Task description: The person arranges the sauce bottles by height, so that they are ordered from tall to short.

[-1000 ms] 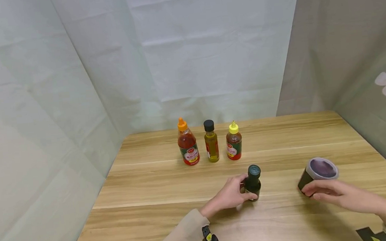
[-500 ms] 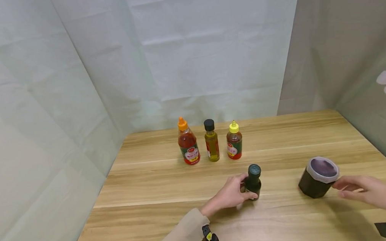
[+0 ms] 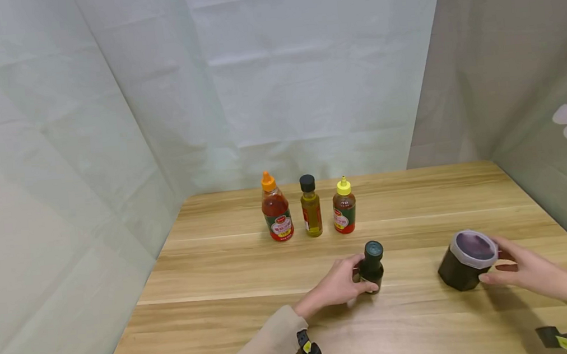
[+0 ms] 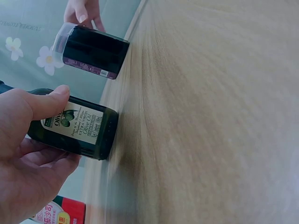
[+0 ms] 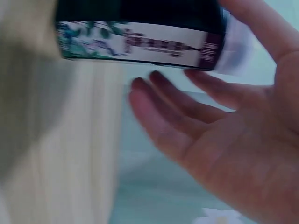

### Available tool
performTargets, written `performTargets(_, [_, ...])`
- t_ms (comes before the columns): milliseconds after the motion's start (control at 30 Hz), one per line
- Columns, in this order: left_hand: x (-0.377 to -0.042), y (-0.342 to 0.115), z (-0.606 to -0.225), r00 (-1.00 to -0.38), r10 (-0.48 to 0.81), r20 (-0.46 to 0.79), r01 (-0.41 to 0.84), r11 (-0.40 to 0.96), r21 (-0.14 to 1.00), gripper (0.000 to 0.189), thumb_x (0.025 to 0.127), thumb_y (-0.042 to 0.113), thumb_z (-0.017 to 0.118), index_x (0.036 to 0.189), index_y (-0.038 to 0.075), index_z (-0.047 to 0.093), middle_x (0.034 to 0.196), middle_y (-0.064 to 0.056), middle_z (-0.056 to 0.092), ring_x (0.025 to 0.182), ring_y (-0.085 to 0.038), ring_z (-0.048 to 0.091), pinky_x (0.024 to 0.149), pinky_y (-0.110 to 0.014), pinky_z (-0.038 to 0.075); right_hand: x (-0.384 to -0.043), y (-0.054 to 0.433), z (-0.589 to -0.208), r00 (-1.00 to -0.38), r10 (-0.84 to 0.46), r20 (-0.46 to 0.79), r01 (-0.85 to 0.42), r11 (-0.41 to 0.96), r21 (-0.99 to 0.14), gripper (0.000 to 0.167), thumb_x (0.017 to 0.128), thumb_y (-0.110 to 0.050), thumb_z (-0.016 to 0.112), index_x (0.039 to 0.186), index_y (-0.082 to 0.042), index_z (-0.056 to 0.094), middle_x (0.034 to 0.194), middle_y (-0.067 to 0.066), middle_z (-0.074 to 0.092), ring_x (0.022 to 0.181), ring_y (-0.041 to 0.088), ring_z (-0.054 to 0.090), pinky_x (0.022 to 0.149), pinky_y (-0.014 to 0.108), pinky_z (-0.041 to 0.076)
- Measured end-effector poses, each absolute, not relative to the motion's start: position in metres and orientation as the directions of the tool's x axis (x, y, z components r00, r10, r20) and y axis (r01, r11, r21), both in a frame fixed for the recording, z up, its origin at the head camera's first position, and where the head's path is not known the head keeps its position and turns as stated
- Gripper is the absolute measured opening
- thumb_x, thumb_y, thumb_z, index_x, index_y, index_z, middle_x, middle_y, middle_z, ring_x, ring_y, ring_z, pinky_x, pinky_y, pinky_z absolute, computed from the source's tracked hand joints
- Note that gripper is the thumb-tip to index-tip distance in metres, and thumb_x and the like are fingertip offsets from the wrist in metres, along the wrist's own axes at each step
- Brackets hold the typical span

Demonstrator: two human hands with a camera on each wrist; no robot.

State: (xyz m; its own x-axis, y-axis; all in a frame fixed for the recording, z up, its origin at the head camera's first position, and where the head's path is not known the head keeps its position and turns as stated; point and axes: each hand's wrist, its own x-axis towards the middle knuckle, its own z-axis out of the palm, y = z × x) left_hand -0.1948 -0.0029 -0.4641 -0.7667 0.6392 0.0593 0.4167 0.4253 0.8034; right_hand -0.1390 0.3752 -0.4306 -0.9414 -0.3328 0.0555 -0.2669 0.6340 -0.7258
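My left hand (image 3: 338,284) grips a small dark olive oil bottle (image 3: 373,256) with a dark green cap. It stands upright on the wooden table. The left wrist view shows the "Olive Oil" label (image 4: 86,123), with the thumb across its upper end. To the right, a dark faceted jar (image 3: 460,274) with a translucent, purplish lid stands upright. My right hand (image 3: 532,270) is at the jar's right side, thumb toward its front and fingers by the lid. Up close in the right wrist view, the fingers (image 5: 163,105) are spread beside the labelled side, with a gap showing.
Behind, in a row, stand a red sauce bottle (image 3: 277,214) with an orange nozzle, a black-capped bottle of yellow oil (image 3: 311,211), and a smaller red sauce bottle (image 3: 344,211) with a yellow nozzle. Pale cloth (image 3: 305,74) hangs around the wooden table (image 3: 211,273).
My right hand let go of the jar's front, drew back to the right, then came in again around its right side. The left hand and the olive oil bottle have stayed put.
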Motion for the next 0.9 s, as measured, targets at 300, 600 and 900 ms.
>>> performTargets(300, [-0.196, -0.003, -0.467, -0.765, 0.642, 0.054, 0.403, 0.412, 0.817, 0.050, 0.083, 0.019, 0.077, 0.128, 0.009, 0.056, 0.123, -0.007, 0.066, 0.113, -0.012, 0.063, 0.099, -0.024, 0.049, -0.144, 0.364, -0.446, -0.928, -0.302, 0.220, -0.357, 0.544, -0.759, 0.065, 0.075, 0.005, 0.076, 0.131, 0.005, 0.042, 0.114, -0.026, 0.053, 0.104, -0.016, 0.051, 0.081, 0.005, 0.044])
performTargets(600, [-0.196, -0.003, -0.466, -0.769, 0.637, 0.052, 0.397, 0.411, 0.821, 0.049, 0.083, 0.019, 0.077, 0.127, 0.008, 0.057, 0.123, -0.007, 0.066, 0.114, -0.013, 0.062, 0.099, -0.023, 0.049, -0.146, 0.356, -0.450, -0.916, -0.268, 0.300, -0.400, 0.522, -0.753, 0.071, 0.072, 0.008, 0.077, 0.133, 0.006, 0.041, 0.117, -0.026, 0.053, 0.105, -0.015, 0.051, 0.085, 0.000, 0.039])
performTargets(900, [-0.196, -0.002, -0.466, -0.771, 0.634, 0.054, 0.395, 0.409, 0.823, 0.048, 0.083, 0.019, 0.077, 0.126, 0.008, 0.057, 0.122, -0.007, 0.067, 0.113, -0.012, 0.063, 0.098, -0.022, 0.049, -0.147, 0.355, -0.453, -0.919, -0.247, 0.306, -0.393, 0.523, -0.756, 0.072, 0.072, 0.008, 0.077, 0.134, 0.006, 0.040, 0.117, -0.026, 0.053, 0.103, -0.014, 0.053, 0.084, 0.001, 0.040])
